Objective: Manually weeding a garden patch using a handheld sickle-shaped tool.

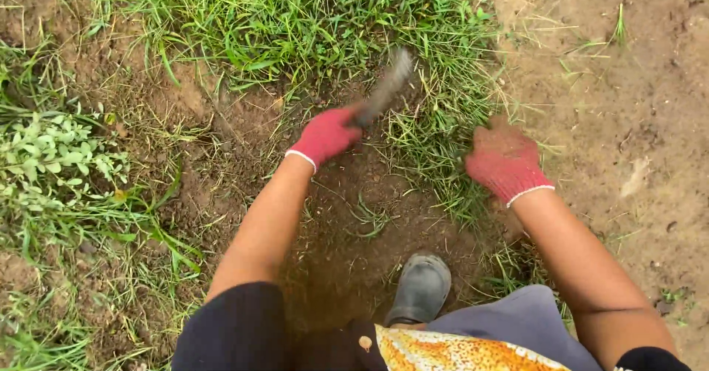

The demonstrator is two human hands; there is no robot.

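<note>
My left hand [327,134], in a red knitted glove, is closed on the handle of a short metal blade [388,88] that points up and right, blurred with motion, over a clump of grass [436,131]. My right hand [504,160], also in a red glove, rests knuckles up on the grass at the clump's right side; whether it grips any blades of grass is hidden. Both hands hover over a patch of bare dug soil [354,245].
My grey shoe [421,288] stands on the soil near the bottom. Thick green grass [310,16] fills the top, a leafy weed [52,153] grows at left, and dry bare earth [635,120] stretches along the right.
</note>
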